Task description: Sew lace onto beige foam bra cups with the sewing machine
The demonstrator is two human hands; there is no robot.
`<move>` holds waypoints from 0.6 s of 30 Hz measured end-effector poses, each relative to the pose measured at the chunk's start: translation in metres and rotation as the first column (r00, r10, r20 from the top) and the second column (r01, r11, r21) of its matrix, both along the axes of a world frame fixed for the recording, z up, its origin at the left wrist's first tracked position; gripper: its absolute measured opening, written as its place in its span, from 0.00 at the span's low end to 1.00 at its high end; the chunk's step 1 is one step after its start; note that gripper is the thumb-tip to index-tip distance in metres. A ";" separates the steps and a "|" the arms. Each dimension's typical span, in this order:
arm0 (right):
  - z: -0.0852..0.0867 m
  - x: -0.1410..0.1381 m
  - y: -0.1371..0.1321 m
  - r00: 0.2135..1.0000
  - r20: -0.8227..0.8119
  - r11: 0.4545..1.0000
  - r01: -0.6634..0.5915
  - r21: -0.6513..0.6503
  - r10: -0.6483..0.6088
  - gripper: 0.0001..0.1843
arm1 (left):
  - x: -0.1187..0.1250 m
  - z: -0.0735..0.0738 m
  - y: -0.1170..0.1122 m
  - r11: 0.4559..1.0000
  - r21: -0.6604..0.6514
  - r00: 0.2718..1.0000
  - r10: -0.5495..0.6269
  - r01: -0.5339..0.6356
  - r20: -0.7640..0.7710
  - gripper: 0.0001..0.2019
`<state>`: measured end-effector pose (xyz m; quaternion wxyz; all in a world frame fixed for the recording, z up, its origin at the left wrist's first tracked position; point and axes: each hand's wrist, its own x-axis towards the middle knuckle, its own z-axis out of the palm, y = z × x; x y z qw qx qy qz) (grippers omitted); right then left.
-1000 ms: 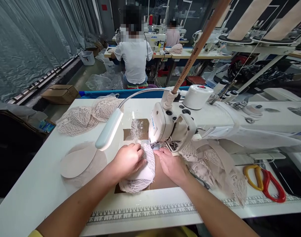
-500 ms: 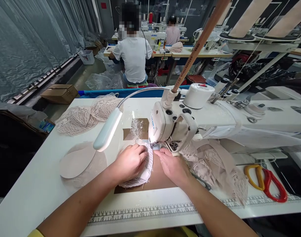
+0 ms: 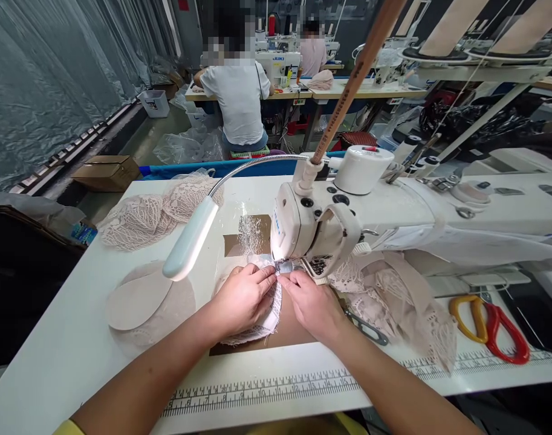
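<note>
A pale pink lace bra cup (image 3: 272, 311) lies under the needle end of the white sewing machine (image 3: 288, 220). My left hand (image 3: 243, 297) rests over the cup, fingers pressed together on the fabric and tips beside the presser foot. From the right, my right hand (image 3: 314, 307) pinches the cup's edge just in front of the foot, thumb and forefinger close to the left fingertips. Brown board (image 3: 298, 329) shows beneath the cup and hands. The needle point and the fabric under my palms are hidden.
Lace pieces (image 3: 139, 220) and flat oval cups (image 3: 142, 299) lie left. A lamp (image 3: 191, 241) arches over the table. More lace (image 3: 393, 296), grey thread snips (image 3: 369, 329) and red-and-yellow-handled scissors (image 3: 506, 335) lie right. A co-worker (image 3: 242, 103) sits ahead.
My left fingers have stretched forward and right to the presser foot. My right fingertips have drawn closer to the cup's edge and curled. The view has shifted slightly.
</note>
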<state>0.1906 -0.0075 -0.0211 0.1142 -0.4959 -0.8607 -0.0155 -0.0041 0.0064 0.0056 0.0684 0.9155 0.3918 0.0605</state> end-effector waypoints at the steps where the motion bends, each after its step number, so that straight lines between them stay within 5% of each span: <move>1: -0.001 0.000 0.000 1.000 -0.002 1.000 0.001 -0.002 -0.001 0.23 | 0.000 -0.001 0.001 1.000 0.003 1.000 -0.011 0.011 0.006 0.20; 18: 0.003 0.001 0.000 0.999 -0.020 0.999 -0.026 -0.019 0.025 0.24 | -0.008 -0.010 0.010 0.993 0.028 0.990 -0.115 0.113 0.087 0.21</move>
